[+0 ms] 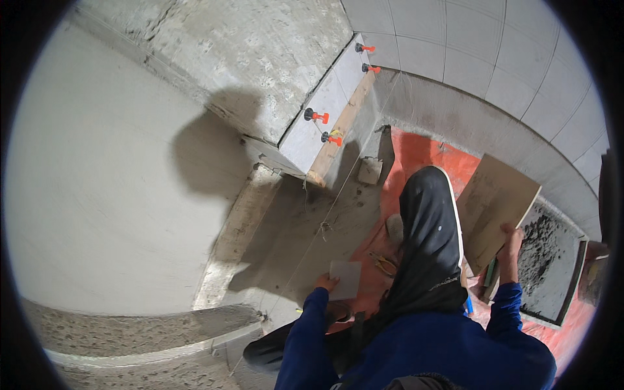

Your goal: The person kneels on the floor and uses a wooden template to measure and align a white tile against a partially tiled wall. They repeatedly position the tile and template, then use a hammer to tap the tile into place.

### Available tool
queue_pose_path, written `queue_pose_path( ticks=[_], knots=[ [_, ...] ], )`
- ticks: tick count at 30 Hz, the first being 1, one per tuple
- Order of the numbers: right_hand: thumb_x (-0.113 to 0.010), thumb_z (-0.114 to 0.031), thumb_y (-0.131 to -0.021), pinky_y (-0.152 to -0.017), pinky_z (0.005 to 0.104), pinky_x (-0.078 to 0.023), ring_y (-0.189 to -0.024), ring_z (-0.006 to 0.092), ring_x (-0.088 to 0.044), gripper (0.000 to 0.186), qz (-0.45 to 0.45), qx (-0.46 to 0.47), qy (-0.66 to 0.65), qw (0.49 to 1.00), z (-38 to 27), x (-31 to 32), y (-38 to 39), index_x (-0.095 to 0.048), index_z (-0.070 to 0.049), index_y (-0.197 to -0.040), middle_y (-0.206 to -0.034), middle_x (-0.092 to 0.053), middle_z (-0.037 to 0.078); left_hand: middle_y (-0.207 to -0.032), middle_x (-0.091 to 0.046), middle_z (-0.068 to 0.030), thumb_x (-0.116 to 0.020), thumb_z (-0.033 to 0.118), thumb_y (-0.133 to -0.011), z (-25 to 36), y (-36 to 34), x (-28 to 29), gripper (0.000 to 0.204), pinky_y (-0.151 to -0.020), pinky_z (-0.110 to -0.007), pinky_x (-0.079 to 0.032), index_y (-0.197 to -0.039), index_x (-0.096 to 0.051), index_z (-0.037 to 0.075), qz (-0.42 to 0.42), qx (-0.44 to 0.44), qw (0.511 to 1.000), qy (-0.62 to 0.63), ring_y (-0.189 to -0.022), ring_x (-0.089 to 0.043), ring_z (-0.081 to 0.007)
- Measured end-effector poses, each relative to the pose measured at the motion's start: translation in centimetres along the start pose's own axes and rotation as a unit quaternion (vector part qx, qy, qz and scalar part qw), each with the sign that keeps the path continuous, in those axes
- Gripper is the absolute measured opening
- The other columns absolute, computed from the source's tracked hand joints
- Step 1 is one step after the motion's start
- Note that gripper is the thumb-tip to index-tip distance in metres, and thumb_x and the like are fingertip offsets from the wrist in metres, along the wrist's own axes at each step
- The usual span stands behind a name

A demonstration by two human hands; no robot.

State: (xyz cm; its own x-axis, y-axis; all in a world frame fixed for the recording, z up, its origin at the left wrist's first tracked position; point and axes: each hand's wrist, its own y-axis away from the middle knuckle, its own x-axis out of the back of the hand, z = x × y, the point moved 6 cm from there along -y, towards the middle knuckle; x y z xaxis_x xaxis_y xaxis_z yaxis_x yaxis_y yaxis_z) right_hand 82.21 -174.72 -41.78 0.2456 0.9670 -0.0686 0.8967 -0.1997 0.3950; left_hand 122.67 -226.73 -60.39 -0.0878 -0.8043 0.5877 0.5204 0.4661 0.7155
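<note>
My left hand is closed on the edge of a small pale square tile, held low beside my bent knee. On the other side of the knee, my right hand grips the edge of a large brownish rectangular board or tile, tilted. Which of the two it is I cannot tell. Beside that hand lies a shallow tray with wet grey mortar in it. Pliers with yellowish handles rest on the orange sheet near my foot.
Ahead, a pale tile strip faces a concrete ledge, with orange-and-black tile clips along it and a wooden batten at its lower edge. A taut string crosses the floor. A small block stands by the ledge; a tiled wall rises behind.
</note>
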Motion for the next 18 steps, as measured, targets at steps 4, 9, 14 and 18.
queue_pose_path(
  ticks=[4,9,14,18],
  knots=[
    [-0.060,-0.004,-0.070,-0.056,0.0358,-0.048,-0.064,0.0207,-0.060,0.024,0.024,0.017,0.094,0.995,0.6,0.3,-1.2,-0.064,0.005,-0.092,-0.077,-0.062,0.009,-0.121,-0.061,-0.0219,-0.063,0.057,-0.077,-0.9,-3.9,-5.7,0.079,-0.095,-0.042,-0.046,-0.132,-0.051,0.001,-0.022,-0.007,0.998,-0.066,-0.111,-0.059,-0.0371],
    [-0.063,0.001,-0.068,-0.059,0.0337,-0.048,-0.067,0.0187,-0.059,0.029,0.023,0.016,0.110,0.994,0.8,-0.1,-1.8,-0.065,0.002,-0.097,-0.080,-0.063,0.007,-0.123,-0.061,-0.0223,-0.070,0.041,-0.077,-1.1,-5.3,-8.6,0.067,-0.096,-0.041,-0.047,-0.127,-0.055,-0.003,-0.049,-0.019,0.998,0.032,-0.114,-0.059,-0.0340],
    [-0.064,0.000,-0.067,-0.060,0.0360,-0.048,-0.069,0.0196,-0.061,0.031,-0.035,0.031,0.172,0.984,-1.1,-1.0,-3.3,-0.066,0.004,-0.098,-0.084,-0.066,0.009,-0.118,-0.062,-0.0245,-0.073,0.029,-0.078,-1.2,-5.1,-8.7,0.055,-0.092,-0.041,-0.047,-0.119,-0.060,-0.005,0.004,0.028,0.993,0.114,-0.110,-0.061,-0.0360],
    [-0.064,0.001,-0.066,-0.062,0.0377,-0.052,-0.069,0.0227,-0.063,0.032,-0.050,0.038,0.263,0.963,-3.0,-2.8,-6.0,-0.064,0.007,-0.098,-0.081,-0.065,0.011,-0.111,-0.065,-0.0260,-0.071,0.023,-0.079,-1.3,-4.8,-8.6,0.049,-0.088,-0.040,-0.049,-0.118,-0.061,-0.005,0.102,0.011,0.988,0.115,-0.102,-0.063,-0.0387]
  ],
)
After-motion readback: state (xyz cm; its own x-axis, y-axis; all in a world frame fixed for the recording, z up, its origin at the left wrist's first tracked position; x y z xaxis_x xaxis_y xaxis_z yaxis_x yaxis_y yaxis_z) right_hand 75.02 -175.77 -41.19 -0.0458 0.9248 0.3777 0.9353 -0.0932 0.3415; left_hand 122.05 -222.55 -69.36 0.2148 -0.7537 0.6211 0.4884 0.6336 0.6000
